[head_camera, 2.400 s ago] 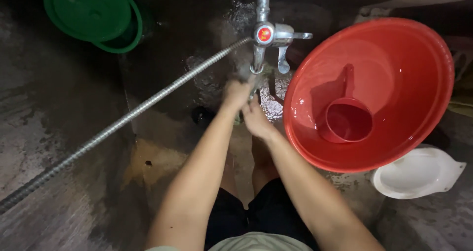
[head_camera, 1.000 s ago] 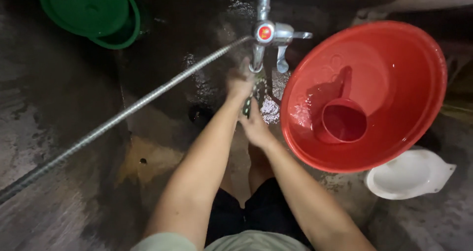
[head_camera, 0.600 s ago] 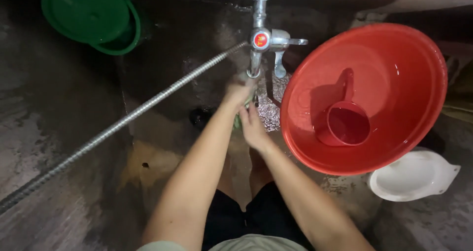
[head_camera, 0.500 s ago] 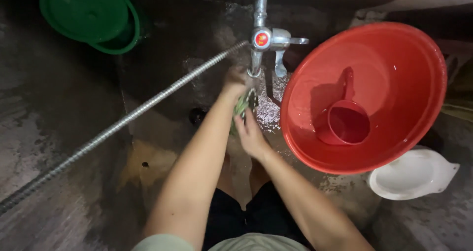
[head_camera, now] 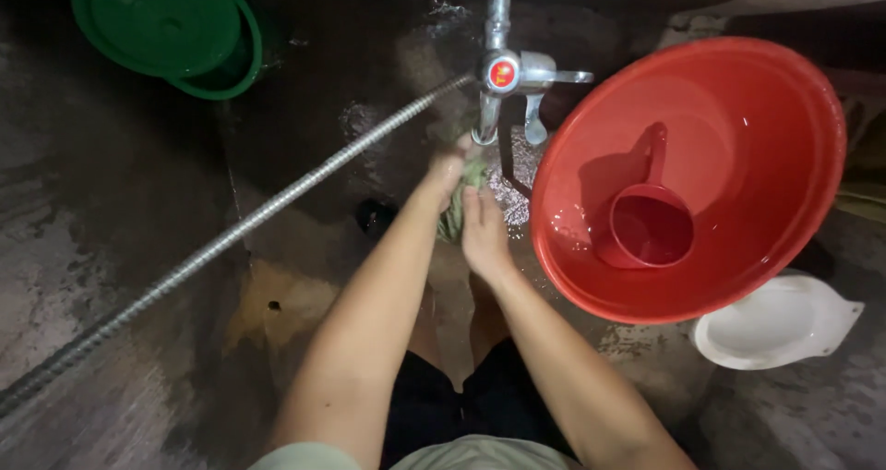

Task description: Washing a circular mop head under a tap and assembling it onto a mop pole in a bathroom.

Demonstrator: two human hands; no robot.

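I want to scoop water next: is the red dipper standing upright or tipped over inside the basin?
Upright: the red dipper sits in the red basin, open mouth upward.

The scene is dim, with the wet floor falling nearly black toward the upper corners. Light comes from above and behind the camera, brightening the forearms and the red basin. The dipper casts a sharp dark shadow up the basin wall. Small glints sparkle on the tap, the metal hose and the wet patch below the spout. The hands under the tap look slightly smeared. Straight lines bow near the edges.
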